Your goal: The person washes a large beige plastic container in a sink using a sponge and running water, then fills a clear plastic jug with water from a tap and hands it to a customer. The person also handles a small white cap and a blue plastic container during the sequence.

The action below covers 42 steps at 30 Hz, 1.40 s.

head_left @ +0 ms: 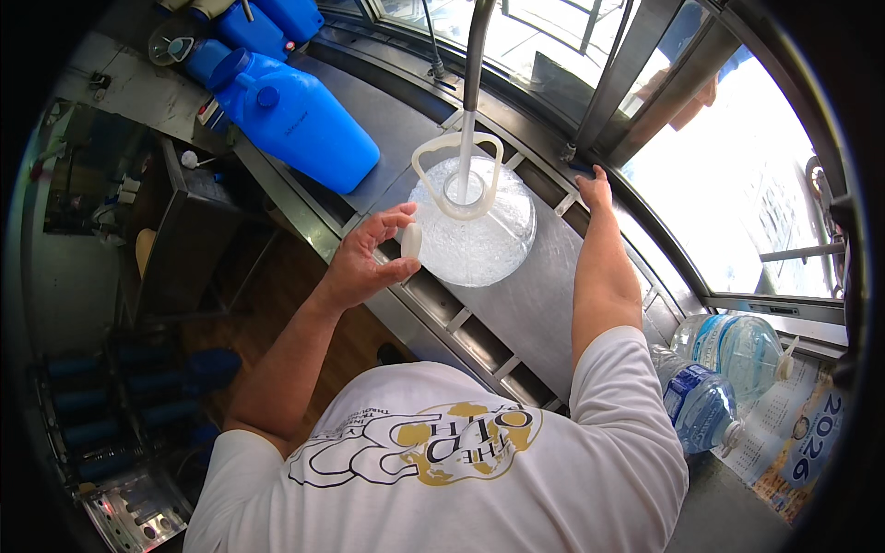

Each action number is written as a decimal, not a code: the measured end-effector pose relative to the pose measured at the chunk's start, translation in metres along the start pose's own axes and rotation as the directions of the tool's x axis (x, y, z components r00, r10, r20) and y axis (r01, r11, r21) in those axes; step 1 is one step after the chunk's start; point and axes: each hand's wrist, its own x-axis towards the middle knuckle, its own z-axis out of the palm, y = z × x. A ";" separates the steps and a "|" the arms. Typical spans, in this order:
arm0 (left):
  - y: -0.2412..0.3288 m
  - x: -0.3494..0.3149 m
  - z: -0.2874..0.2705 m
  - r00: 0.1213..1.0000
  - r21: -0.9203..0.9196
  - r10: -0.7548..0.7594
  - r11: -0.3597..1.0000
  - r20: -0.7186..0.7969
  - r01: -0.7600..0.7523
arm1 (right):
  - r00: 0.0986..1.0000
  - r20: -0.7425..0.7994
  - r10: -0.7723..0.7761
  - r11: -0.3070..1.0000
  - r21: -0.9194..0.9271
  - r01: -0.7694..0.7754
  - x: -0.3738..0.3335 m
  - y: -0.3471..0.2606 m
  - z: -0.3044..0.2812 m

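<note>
Left hand [369,258] pinches white cap [411,241]; right hand [595,187], arm outstretched, presses sill [553,175], empty.

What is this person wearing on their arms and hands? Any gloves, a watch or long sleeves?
No gloves, watch or rings show. Both forearms are bare up to the short sleeves of a white T-shirt with a gold and black outlined print. The left hand and right hand are bare too.

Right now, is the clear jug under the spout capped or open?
Open: the clear jug takes water through its bare neck; the left hand holds the white cap.
</note>
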 end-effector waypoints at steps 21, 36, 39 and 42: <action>-0.001 -0.002 0.007 0.999 0.101 0.019 0.995 -0.037 -0.015 | 0.998 -0.028 0.060 0.992 0.112 -0.056 0.007 0.012 0.013; 0.000 -0.001 0.007 0.999 0.103 0.016 0.995 -0.028 -0.013 | 0.998 -0.028 0.052 0.997 0.063 -0.050 0.006 0.012 0.010; -0.001 -0.001 0.007 0.999 0.105 0.016 0.994 -0.033 -0.013 | 0.999 -0.035 0.040 0.997 0.067 -0.037 0.005 0.014 0.010; -0.002 -0.002 0.007 0.999 0.103 0.016 0.995 -0.039 -0.012 | 0.999 -0.034 0.043 0.997 0.069 -0.040 0.003 0.013 0.010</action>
